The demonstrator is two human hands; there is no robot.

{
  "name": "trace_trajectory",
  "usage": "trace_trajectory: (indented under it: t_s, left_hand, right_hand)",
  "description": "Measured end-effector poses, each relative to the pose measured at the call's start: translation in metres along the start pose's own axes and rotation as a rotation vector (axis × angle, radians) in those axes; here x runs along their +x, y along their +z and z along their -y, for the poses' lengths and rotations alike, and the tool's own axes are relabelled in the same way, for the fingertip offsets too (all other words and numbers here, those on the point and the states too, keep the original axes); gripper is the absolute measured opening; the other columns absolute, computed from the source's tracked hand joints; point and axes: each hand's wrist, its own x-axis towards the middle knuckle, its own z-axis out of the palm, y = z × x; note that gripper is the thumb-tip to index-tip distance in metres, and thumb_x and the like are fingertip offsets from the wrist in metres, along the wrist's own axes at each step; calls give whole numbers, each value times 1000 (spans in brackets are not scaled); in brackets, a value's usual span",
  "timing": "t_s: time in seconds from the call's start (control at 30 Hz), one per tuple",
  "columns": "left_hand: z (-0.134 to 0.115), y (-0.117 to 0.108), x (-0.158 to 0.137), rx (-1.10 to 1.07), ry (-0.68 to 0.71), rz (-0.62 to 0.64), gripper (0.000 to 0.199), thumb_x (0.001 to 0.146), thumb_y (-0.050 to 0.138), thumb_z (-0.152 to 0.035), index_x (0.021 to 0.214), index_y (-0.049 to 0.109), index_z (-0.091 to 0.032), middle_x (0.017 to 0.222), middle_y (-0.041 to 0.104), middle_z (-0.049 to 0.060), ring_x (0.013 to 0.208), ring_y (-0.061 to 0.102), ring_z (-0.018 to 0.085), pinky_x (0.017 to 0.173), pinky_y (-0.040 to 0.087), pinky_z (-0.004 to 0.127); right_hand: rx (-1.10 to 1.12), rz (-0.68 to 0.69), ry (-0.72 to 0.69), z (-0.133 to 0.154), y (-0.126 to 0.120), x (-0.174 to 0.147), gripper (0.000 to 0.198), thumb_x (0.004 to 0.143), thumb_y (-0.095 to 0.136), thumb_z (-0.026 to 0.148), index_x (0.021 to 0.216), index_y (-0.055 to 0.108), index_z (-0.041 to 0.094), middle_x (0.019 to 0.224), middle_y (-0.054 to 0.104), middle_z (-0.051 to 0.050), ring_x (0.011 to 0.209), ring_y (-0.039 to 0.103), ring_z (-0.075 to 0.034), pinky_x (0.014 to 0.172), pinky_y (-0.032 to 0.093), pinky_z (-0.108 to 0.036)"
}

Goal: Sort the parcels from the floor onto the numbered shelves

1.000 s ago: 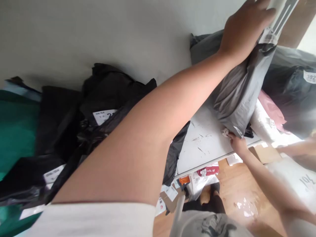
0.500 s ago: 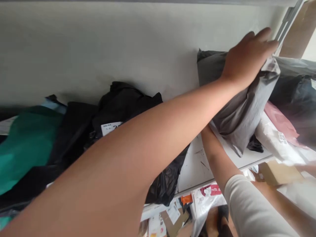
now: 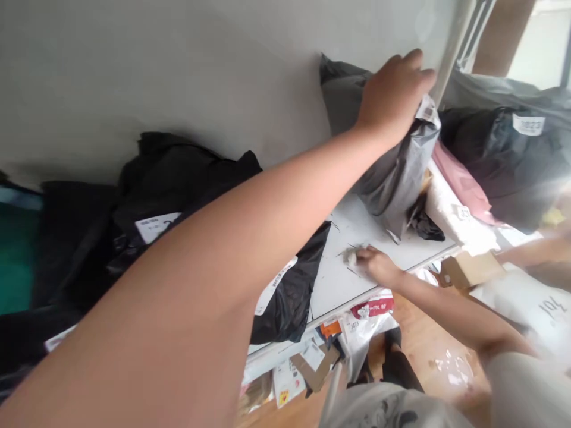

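Note:
My left hand (image 3: 395,98) is closed on the upper edge of a grey plastic mailing bag (image 3: 388,178), which it holds tilted up against the back wall of the shelf. Low on the white shelf board (image 3: 343,285), my right hand (image 3: 379,266) presses a small crumpled white cloth (image 3: 351,258) to the surface; whether it is cloth or paper I cannot tell. Dark scratch-like marks lie around it. Just left of that spot sits a black plastic parcel (image 3: 289,303) with a white label, partly behind my left forearm.
More black parcels (image 3: 178,172) and a green one (image 3: 18,261) fill the shelf's left side. To the right are a white package (image 3: 450,208), a pink one (image 3: 464,181) and a black bag (image 3: 486,154). Below are a cardboard box (image 3: 473,270) and several packages. Another person's arm (image 3: 535,252) reaches in at right.
My right hand has come out from behind the grey bag onto the open shelf board, showing the white cloth. My left hand still holds the bag up. The view has shifted right.

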Motion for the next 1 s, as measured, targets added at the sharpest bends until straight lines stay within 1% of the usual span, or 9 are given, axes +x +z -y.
trace_trajectory:
  t_s: [0.13,0.27,0.33,0.43,0.53,0.63,0.8,0.9,1.0]
  left_hand:
    - [1,4,-8,-12,-60,-34,41,102,36,-8,124,66,-24,142,60,14,128,56,31,83,46,46]
    - [-2,6,-19,-1,-105,-64,41,97,41,-2,120,66,-24,139,61,13,119,57,28,80,41,43]
    - [-7,5,-26,-14,-115,-60,40,98,40,-3,119,68,-23,136,62,13,114,58,27,78,39,42]
    - [-16,6,-37,-39,-86,-58,35,99,42,-7,113,71,-22,128,66,12,107,61,28,75,40,40]
    - [-17,9,-48,-90,-86,-76,34,97,44,-7,105,73,-23,119,68,10,103,63,28,75,42,37]
    - [-5,12,-62,-210,-123,-109,31,92,48,-9,103,73,-25,117,67,9,105,63,29,83,46,38]
    - [25,5,-96,-314,-214,-68,22,91,52,-22,95,72,-28,113,65,9,102,60,33,88,46,44]
    - [34,1,-113,-277,-277,-72,18,87,54,-22,89,70,-28,108,66,6,99,58,31,86,45,41]
    - [28,-1,-119,-238,-365,-73,18,83,57,-19,93,71,-25,111,66,7,100,58,31,87,45,40]
  right_hand:
    - [-28,120,-19,-27,-20,-105,40,95,48,3,103,82,23,124,76,-6,102,65,-23,92,55,-30]
    - [-216,-66,534,-64,-43,-129,51,89,41,-5,117,80,15,130,72,-17,109,64,-28,95,54,-37]
    - [-252,-117,658,-55,-40,-118,51,90,40,-4,121,78,10,130,71,-22,108,65,-31,97,53,-42]
    - [-205,-85,565,-1,-13,-97,47,91,44,-3,115,81,14,127,74,-17,104,66,-28,95,54,-36]
    - [-111,-38,267,57,18,-82,41,98,48,5,110,82,25,127,76,-6,105,67,-19,99,50,-24]
    - [4,-25,106,74,28,-80,40,98,50,5,110,82,25,129,75,-5,109,67,-17,105,46,-24]
    - [83,-214,449,3,-13,-117,48,85,48,-10,110,82,14,131,74,-11,118,65,-22,111,44,-33]
    - [112,-387,716,-47,-41,-132,48,88,39,-10,118,75,1,136,67,-25,127,57,-27,112,40,-40]
    - [252,-472,787,-62,-44,-116,32,96,48,1,116,72,4,131,68,-21,130,55,-26,113,41,-44]
